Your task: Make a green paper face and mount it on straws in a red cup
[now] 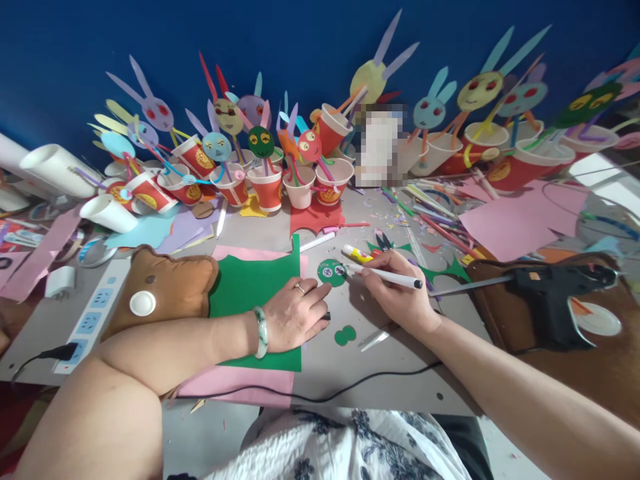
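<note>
The green paper disc (331, 271) is lying on the tabletop (330, 363), just right of the green sheet (250, 287). It is looking light, flimsy and likely to slide, so it is best pinned at its rim. The left hand (295, 313) is pressing its edge, grip apart. The right hand (400, 301) is working beside it, grip clamped on the white pen (390, 275).

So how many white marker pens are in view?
3: one white marker pen in the right hand, a second pen lying just beyond the green paper sheet, a third pen further left below the red paper cups. The clutter may hide more.
</note>
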A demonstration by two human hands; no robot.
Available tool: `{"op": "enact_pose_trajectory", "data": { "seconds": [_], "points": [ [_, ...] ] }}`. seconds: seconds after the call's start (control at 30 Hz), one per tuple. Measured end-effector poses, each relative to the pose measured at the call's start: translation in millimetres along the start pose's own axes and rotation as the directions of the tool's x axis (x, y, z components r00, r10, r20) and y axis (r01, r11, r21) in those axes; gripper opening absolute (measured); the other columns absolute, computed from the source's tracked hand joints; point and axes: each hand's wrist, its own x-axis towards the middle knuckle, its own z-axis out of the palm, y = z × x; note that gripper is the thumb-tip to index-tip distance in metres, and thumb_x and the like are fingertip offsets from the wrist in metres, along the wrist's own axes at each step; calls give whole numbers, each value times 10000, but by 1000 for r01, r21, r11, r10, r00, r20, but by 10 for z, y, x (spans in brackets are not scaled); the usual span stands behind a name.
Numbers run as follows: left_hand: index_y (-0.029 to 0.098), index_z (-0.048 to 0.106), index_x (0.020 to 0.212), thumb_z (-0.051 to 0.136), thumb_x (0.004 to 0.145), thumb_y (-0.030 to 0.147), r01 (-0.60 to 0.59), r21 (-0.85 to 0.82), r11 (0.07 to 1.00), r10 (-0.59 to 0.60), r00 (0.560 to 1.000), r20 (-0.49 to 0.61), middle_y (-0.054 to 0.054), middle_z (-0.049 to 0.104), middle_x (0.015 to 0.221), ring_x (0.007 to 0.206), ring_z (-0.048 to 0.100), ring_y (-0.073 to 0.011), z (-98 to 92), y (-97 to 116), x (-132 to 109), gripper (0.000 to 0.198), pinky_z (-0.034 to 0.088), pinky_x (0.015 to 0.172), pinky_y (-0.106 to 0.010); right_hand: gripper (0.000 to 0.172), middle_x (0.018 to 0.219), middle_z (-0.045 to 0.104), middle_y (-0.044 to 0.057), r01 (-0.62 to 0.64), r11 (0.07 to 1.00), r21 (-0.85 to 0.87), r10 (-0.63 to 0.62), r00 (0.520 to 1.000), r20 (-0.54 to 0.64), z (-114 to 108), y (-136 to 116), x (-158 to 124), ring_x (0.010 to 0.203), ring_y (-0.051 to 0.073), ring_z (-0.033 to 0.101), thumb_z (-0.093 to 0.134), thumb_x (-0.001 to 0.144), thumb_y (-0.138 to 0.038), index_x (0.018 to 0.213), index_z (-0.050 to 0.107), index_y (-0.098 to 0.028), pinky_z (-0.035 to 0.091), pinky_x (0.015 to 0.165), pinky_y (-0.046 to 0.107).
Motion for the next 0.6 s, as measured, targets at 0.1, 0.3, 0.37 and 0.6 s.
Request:
{"op": "enact_pose_trajectory", "data": {
  "seconds": [0.1, 0.3, 0.37, 0.6],
  "points": [
    [141, 687, 926, 495, 985, 341, 4, -3, 1000, -4, 1000, 0, -118, 630, 1314, 1065, 546, -281, -4, 1, 2, 283, 422, 872, -432, 69, 632, 627, -12, 15, 1000, -8, -15, 999, 36, 7, 17, 6, 554, 146, 593, 579, 762, -181, 716, 540, -216, 437, 566, 267],
    [139, 682, 944, 508, 979, 338, 7, -6, 1000, -7, 1000, 17, -123, 621, 1326, 1082, 541, -285, -14, 2, 6, 266, 423, 879, -436, 35, 666, 657, 0, 102, 994, 37, -107, 981, 162, -4, 54, -4, 568, 143, 593, 624, 795, -222, 773, 607, -203, 454, 576, 267],
    [138, 684, 957, 502, 981, 339, 10, -11, 1000, -9, 999, 35, -131, 613, 1332, 1085, 538, -283, -18, 2, 9, 272, 423, 881, -438, 63, 695, 676, 11, 140, 988, 64, -151, 966, 209, -10, 57, -8, 612, 159, 623, 638, 828, -263, 817, 631, -201, 477, 620, 281],
    [134, 689, 952, 501, 982, 344, 11, -16, 1000, -10, 999, 39, -138, 613, 1329, 1079, 540, -287, -29, 4, 17, 283, 423, 881, -444, 82, 713, 687, 21, 139, 989, 57, -148, 968, 202, -15, 37, -22, 625, 168, 640, 627, 862, -288, 841, 629, -208, 499, 631, 293]
  ]
}}
